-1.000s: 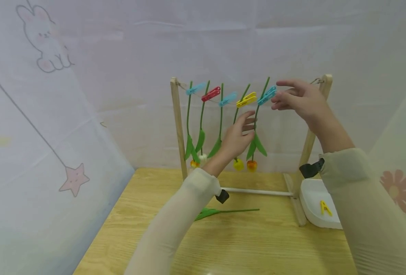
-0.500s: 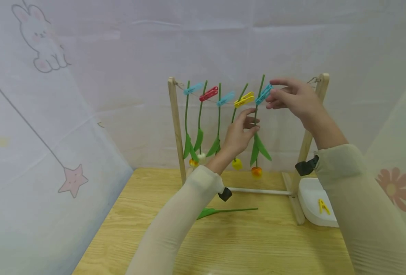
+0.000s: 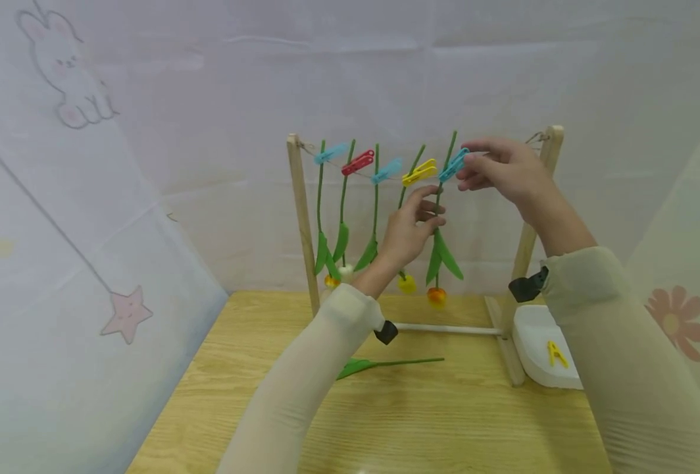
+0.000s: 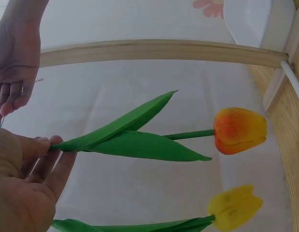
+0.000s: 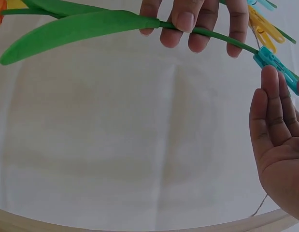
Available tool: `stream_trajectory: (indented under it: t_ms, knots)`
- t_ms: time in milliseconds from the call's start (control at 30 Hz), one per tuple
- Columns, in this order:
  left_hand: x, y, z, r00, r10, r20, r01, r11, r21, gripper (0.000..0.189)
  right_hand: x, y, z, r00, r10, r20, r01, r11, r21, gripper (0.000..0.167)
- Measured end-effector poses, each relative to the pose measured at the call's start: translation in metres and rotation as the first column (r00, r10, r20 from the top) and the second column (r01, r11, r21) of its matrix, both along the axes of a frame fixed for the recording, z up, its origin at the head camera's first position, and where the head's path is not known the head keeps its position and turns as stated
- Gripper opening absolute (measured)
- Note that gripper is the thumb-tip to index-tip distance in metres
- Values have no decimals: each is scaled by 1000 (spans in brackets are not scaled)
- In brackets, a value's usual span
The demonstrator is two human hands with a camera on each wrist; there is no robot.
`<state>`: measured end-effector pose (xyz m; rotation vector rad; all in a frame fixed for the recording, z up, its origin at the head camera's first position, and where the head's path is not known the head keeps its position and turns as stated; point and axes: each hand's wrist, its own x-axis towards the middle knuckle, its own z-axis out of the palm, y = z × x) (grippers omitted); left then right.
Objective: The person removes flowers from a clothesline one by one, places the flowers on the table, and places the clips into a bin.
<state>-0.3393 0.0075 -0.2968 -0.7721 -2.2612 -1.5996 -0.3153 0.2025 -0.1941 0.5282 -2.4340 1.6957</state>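
An artificial orange tulip [image 4: 240, 130] hangs bloom-down from the string, its stem [image 5: 217, 36] caught in a blue clothespin [image 3: 453, 166]. My left hand [image 3: 409, 230] pinches that stem between thumb and fingers, just above the green leaves [image 4: 139, 140]. At the handle end of the blue clothespin, my right hand [image 3: 506, 171] holds it between thumb and index finger; its other fingers extend below. To the left hangs a yellow tulip [image 3: 407, 283] under a yellow clothespin [image 3: 420, 172]. My left forearm partly hides the blooms farther left.
A red clothespin [image 3: 358, 162] and two light blue ones hold more stems on the wooden rack [image 3: 302, 217]. Another green stem [image 3: 409, 361] lies on the table [image 3: 445, 421]. A white tray [image 3: 533, 329] with a loose yellow clothespin [image 3: 557, 354] stands right.
My left thumb has come onto the stem; the orange tulip shifted lower and right, then slightly back. My right hand moved slightly left, its thumb and index finger coming onto the blue clothespin.
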Motion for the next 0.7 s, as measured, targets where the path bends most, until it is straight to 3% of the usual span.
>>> stream_trajectory:
  t_ms: [300, 700]
  knots:
    - [1, 2, -1, 1000, -29, 12, 29, 1000, -6, 49, -2, 6, -6, 1000, -17, -6, 17, 1000, 1, 55]
    - [1, 4, 0, 999, -24, -27, 24, 1000, -16, 49, 1, 9, -9, 997, -76, -4, 76, 992, -100, 50]
